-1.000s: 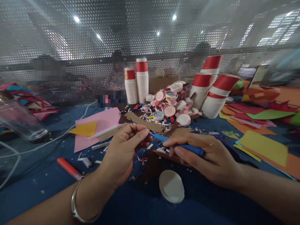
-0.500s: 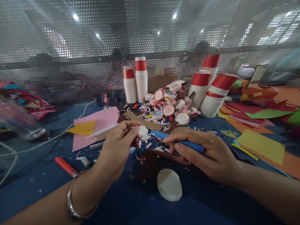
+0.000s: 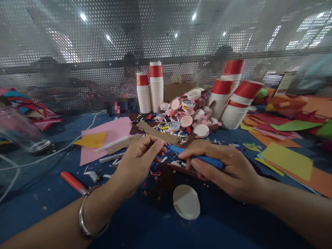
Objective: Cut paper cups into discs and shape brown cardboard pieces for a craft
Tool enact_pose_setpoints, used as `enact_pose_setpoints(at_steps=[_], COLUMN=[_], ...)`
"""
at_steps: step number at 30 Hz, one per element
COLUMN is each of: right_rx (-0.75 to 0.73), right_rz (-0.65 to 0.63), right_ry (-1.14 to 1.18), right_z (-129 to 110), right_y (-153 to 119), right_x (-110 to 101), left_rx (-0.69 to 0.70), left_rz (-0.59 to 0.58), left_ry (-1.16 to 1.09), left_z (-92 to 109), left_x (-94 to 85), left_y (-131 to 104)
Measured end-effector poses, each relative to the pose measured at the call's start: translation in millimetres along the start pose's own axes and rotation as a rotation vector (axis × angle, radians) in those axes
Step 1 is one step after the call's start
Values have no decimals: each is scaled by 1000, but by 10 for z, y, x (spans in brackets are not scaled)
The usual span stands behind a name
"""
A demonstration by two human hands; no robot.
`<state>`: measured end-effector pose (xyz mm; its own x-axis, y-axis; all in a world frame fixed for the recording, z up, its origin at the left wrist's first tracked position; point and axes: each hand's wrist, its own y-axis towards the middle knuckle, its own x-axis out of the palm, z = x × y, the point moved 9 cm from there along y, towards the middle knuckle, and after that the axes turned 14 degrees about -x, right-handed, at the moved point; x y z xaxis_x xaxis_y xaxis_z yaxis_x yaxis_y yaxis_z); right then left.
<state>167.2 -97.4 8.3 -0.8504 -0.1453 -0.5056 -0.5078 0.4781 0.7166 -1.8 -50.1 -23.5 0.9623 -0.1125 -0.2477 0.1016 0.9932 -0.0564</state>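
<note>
My right hand [image 3: 223, 166] is closed around a blue pen-like tool [image 3: 207, 160], its tip pointing left at my left fingertips. With thumb and fingers pinched, my left hand [image 3: 142, 159] meets that tip; whatever lies between the fingers is hidden. Below the hands a white paper disc [image 3: 186, 202] lies on the blue table [image 3: 140, 224]. A dark reddish-brown strip [image 3: 188, 172] lies beneath my right hand. Past the hands rises a pile of round white lids [image 3: 185, 121] with pink pieces and printed patterns.
Paper cup stacks [image 3: 156, 90] stand behind, with more leaning at right [image 3: 237, 107]. Coloured sheets [image 3: 287, 160] lie right, pink paper [image 3: 116, 129] left. A red-handled tool [image 3: 74, 182] is beside my left wrist, a clear cup [image 3: 23, 129] far left. Scraps litter the middle.
My left hand has moved slightly right, closer to the blue tool's tip. The small white disc seen at its fingertips is now out of sight. My right hand has shifted slightly left.
</note>
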Motion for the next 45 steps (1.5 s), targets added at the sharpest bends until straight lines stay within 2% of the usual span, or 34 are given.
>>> enact_pose_setpoints(at_steps=[10, 23, 31, 37, 45], right_rx=[-16, -42, -48, -35, -34], right_rz=[-22, -24, -36, -40, -45], right_ry=[24, 3, 5, 2, 14], right_z=[-26, -62, -62, -61, -69], right_y=[19, 34, 11, 14, 30], right_x=[40, 32, 54, 55, 76], left_rx=[-7, -9, 52, 88, 79], left_rz=[-4, -45, 49, -32, 11], left_ry=[-9, 91, 71, 187, 188], left_z=[49, -18, 15, 60, 0], left_x=[3, 17, -81, 35, -34], left_y=[-4, 40, 35, 6, 41])
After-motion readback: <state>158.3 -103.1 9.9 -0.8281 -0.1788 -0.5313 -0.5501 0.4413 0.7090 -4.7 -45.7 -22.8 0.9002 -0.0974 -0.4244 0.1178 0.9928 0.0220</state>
